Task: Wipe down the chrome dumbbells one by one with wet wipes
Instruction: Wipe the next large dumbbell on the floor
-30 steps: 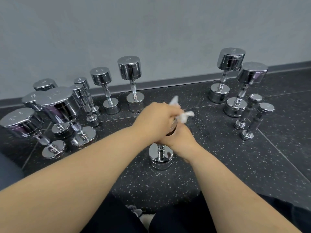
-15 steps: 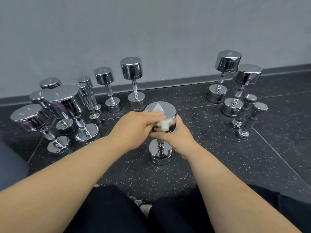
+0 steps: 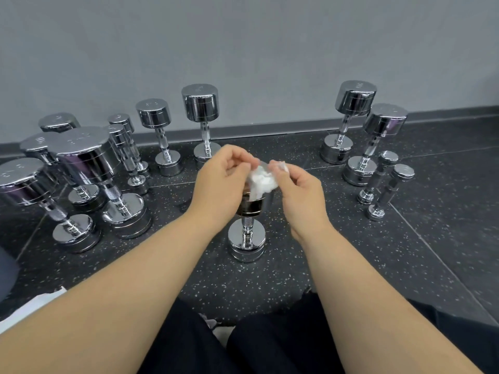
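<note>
left hand (image 3: pixel 224 179): fingers curled, pinching the left edge of the wet wipe (image 3: pixel 262 182).
right hand (image 3: pixel 299 193): fingers pinching the wipe's right edge.
wet wipe: crumpled, held between both hands over the centre dumbbell's top head; contact cannot be told.
centre dumbbell (image 3: pixel 247 238): upright on the speckled floor (image 3: pixel 378 265), between the forearms.
other dumbbells (image 3: pixel 89 163): upright, clustered left and right near the wall (image 3: pixel 243 49).

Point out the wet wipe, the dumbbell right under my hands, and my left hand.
wet wipe (image 3: pixel 263 182), head view, crumpled white middle.
dumbbell under the hands (image 3: pixel 246 242), head view, lower chrome end on the floor.
left hand (image 3: pixel 217 184), head view, back of the hand.
</note>
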Available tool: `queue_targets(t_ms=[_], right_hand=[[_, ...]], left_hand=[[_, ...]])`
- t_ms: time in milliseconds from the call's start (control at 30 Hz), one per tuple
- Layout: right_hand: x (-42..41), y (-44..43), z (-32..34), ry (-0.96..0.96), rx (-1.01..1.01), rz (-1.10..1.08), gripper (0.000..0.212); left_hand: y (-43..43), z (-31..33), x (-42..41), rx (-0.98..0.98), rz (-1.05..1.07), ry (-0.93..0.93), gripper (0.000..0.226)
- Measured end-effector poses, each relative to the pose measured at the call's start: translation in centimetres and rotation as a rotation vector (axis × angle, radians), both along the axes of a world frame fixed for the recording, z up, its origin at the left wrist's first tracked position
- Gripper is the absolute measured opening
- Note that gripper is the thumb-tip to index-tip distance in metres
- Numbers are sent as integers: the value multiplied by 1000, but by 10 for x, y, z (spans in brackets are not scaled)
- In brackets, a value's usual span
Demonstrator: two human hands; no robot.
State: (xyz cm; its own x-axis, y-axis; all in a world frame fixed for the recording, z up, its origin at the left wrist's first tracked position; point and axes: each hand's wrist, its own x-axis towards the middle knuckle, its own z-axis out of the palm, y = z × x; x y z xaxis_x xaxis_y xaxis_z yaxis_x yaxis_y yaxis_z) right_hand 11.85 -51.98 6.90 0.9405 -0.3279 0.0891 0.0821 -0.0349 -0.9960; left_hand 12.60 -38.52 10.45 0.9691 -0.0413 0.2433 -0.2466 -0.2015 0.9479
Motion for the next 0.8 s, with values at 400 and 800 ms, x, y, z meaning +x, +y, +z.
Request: queue_targets(t_ms=[400,800], right_hand=[[-10,46,-30,112,-13,-223,31],[-31,46,-27,65,131,-308,22]], left_hand=[[-2,-42,7,-15,51,196,38],[3,-35,-1,10,46,200,35]])
